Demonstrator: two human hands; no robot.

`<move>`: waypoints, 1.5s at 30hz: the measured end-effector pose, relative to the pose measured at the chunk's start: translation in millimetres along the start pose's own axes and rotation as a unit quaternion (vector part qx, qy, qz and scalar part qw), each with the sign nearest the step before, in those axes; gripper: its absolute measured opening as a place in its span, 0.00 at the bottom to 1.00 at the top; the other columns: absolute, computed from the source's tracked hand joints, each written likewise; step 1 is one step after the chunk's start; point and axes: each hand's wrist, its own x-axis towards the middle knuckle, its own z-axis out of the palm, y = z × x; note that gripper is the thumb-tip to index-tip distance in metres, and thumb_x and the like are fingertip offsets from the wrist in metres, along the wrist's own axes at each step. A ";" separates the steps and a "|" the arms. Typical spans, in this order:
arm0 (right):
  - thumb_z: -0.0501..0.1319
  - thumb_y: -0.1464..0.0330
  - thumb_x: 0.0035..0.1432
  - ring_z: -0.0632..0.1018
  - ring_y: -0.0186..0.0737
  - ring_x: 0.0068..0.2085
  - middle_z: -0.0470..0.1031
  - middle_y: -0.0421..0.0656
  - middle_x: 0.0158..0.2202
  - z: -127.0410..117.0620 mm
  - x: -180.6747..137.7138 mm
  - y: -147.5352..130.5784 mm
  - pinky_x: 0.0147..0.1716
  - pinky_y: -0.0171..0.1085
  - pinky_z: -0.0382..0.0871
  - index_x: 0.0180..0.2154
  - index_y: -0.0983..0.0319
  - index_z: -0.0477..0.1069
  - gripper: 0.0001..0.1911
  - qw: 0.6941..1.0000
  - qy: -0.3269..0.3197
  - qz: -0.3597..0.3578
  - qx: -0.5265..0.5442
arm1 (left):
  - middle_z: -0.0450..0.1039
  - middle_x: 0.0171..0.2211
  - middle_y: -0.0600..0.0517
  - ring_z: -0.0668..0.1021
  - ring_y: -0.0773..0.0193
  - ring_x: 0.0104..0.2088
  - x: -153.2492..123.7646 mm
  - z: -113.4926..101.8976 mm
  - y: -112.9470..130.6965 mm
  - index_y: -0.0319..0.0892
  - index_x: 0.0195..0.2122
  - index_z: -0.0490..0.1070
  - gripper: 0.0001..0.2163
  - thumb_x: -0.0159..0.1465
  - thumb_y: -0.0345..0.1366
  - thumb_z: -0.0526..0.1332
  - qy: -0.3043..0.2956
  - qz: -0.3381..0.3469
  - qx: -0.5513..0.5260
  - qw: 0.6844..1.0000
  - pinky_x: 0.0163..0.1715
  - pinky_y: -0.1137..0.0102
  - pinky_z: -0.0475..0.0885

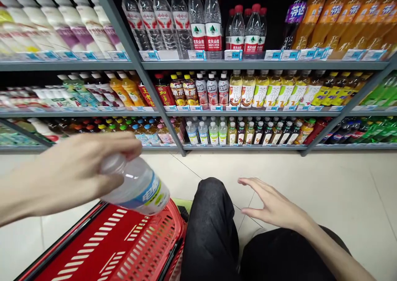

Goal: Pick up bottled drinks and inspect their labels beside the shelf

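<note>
Wrapped around the capped neck of a clear plastic drink bottle [139, 186] is my left hand [83, 165]. The bottle has a blue, white and green label and tilts with its base toward the lower right. It hangs above the red shopping basket [172, 219], overlapping the basket's far rim. My right hand [266, 202] holds nothing; its thumb and fingers are apart over the floor, just right of my raised knee [211, 223].
Shelves of bottled drinks stretch across the front, with a lower shelf edge [242, 147] near the floor. Water bottles [213, 28] and orange soda bottles [338, 20] stand on the upper shelf. Pale floor tiles [338, 186] lie between me and the shelves.
</note>
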 end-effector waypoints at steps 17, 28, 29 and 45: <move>0.80 0.56 0.38 0.84 0.58 0.38 0.84 0.52 0.39 8.9 21.8 117.9 0.39 0.51 0.82 0.43 0.63 0.76 0.31 0.852 0.416 0.058 0.314 | 0.76 0.48 0.47 0.74 0.58 0.44 217.6 72.3 271.5 0.43 0.48 0.71 0.18 0.56 0.37 0.60 0.162 0.357 -0.644 0.657 0.42 0.66 0.66; 0.77 0.54 0.45 0.85 0.57 0.37 0.84 0.49 0.41 11.7 31.0 111.4 0.42 0.55 0.82 0.45 0.61 0.79 0.28 0.762 0.411 0.027 0.499 | 0.77 0.33 0.49 0.75 0.60 0.31 243.8 198.9 305.8 0.43 0.51 0.77 0.34 0.56 0.67 0.66 -0.188 0.250 -0.834 0.455 0.34 0.67 0.69; 0.77 0.52 0.46 0.85 0.57 0.37 0.83 0.50 0.40 16.1 32.4 111.6 0.42 0.55 0.81 0.45 0.62 0.78 0.28 0.768 0.408 0.026 0.493 | 0.79 0.33 0.48 0.77 0.58 0.33 242.9 196.8 304.3 0.42 0.50 0.78 0.35 0.56 0.68 0.65 -0.189 0.245 -0.840 0.445 0.36 0.66 0.71; 0.60 0.42 0.66 0.82 0.55 0.46 0.82 0.50 0.43 58.6 52.0 96.1 0.48 0.51 0.78 0.47 0.63 0.76 0.30 0.780 0.417 0.081 0.460 | 0.81 0.33 0.43 0.82 0.55 0.33 255.0 210.2 283.5 0.35 0.46 0.79 0.40 0.58 0.72 0.58 -0.208 0.113 -0.886 0.399 0.35 0.64 0.78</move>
